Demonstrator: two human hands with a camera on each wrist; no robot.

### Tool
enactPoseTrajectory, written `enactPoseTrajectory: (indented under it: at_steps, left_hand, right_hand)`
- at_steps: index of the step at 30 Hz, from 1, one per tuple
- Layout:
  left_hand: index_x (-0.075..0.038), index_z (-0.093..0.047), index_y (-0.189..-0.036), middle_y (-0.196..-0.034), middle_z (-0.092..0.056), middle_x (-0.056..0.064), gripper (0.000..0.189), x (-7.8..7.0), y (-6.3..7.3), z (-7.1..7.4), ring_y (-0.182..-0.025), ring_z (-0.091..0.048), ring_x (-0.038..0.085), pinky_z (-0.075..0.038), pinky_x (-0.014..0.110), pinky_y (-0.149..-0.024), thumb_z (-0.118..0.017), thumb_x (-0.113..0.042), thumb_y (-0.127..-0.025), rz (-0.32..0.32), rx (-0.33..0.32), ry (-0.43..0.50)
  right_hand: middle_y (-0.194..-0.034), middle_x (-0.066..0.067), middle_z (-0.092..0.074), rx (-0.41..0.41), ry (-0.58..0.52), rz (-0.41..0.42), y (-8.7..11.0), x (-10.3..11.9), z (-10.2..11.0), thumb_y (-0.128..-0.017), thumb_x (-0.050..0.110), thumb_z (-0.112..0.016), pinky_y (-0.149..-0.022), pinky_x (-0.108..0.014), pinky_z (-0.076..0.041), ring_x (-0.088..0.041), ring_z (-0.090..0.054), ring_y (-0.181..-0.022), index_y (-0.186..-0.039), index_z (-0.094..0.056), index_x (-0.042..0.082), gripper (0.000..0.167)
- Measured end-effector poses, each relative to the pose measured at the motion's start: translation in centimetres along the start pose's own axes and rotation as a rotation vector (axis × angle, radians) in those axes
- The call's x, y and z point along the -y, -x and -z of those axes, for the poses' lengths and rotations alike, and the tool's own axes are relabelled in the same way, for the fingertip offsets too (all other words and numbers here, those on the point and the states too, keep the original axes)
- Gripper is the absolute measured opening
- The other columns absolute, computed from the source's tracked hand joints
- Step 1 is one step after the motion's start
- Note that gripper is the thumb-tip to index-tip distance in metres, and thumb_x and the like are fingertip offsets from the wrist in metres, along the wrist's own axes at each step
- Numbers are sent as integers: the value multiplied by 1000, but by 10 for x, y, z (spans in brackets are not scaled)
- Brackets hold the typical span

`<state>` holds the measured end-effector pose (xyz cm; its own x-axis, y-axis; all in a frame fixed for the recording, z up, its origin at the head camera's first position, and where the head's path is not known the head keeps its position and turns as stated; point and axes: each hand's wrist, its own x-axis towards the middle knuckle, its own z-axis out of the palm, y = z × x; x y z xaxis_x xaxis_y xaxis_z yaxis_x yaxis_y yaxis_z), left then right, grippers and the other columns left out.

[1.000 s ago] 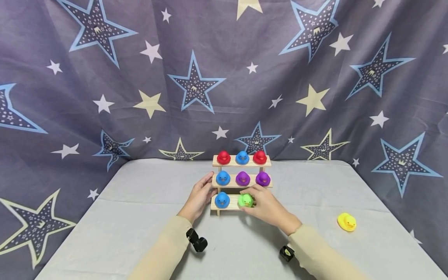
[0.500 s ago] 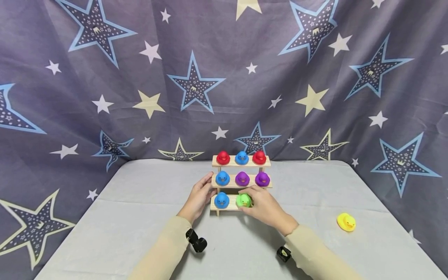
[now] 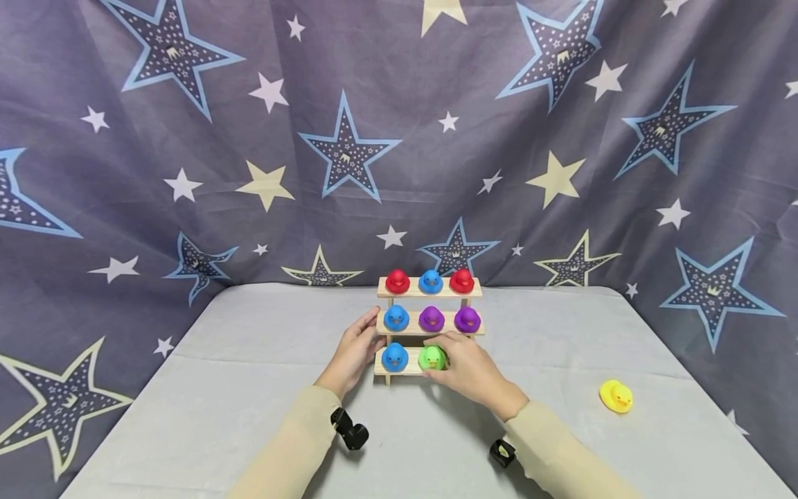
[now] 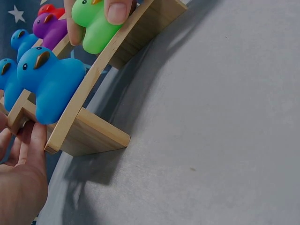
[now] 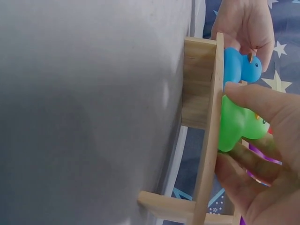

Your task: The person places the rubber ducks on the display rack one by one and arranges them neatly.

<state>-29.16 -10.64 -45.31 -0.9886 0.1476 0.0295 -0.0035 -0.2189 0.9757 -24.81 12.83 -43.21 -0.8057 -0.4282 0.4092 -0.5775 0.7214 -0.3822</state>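
Observation:
A three-tier wooden shelf (image 3: 411,369) stands on the table with small rubber ducks on its steps. At its left side my left hand (image 3: 355,353) holds the frame by the middle tier; in the left wrist view the fingers (image 4: 35,145) lie against the wood. My right hand (image 3: 470,367) pinches a green rubber duck (image 3: 431,358) between thumb and fingers, and the duck's base touches the bottom step. Beside it on that step sits a blue duck (image 3: 395,357). The right wrist view shows the thumb between the green duck (image 5: 234,124) and the blue duck (image 5: 241,65).
The middle tier bears a blue duck (image 3: 396,318) and two purple ducks (image 3: 432,319). On the top tier a blue duck (image 3: 431,282) sits between two red ducks (image 3: 397,282). A yellow duck (image 3: 616,396) lies on the table (image 3: 548,333) at right. A star-patterned curtain (image 3: 349,229) hangs behind.
My right hand has slid the green duck a little to the left along the bottom step, toward the blue duck. The left hand keeps its place on the shelf.

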Motion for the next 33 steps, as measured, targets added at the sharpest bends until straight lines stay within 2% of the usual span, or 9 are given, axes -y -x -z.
enactPoseTrajectory:
  at_steps: [7,14,21,25,33]
  left_hand:
    - [1,-26,-156,-154,-34,23,59,0,0,0,-140,-39,36,-39,40,-114,-41,-1,-99,2,-6,-1]
    - [1,-25,-157,-156,-31,24,59,-1,0,0,-141,-37,36,-38,40,-115,-41,-1,-100,6,2,4]
    - [1,-25,-157,-157,-31,22,59,-1,1,-1,-142,-36,35,-39,40,-115,-41,-2,-100,8,2,-6]
    - [0,-26,-157,-156,-33,21,59,-1,0,-1,-141,-37,34,-40,39,-113,-41,-2,-100,16,-7,-9]
    - [0,-26,-157,-155,-34,21,60,-1,0,-1,-141,-38,34,-40,39,-114,-41,-3,-99,15,-6,-10]
  right_hand:
    - [-116,-7,-68,-1,-9,9,0,0,1,-75,28,-89,-90,-42,-57,-24,-64,-104,-119,-71,7,52]
    - [-112,-7,-67,-1,-60,24,3,-2,3,-75,24,-89,-73,-31,-56,-18,-60,-85,-120,-69,3,54]
    - [-110,-6,-66,19,-104,-11,9,-7,10,-75,23,-89,-80,-34,-58,-19,-62,-90,-122,-67,3,56]
    - [-106,-9,-67,10,-92,-1,13,-13,17,-75,23,-89,-80,-35,-59,-20,-64,-89,-121,-68,3,54]
    - [-108,-10,-69,17,-87,-61,28,-30,36,-78,19,-87,-82,-41,-60,-24,-67,-93,-119,-69,3,47]
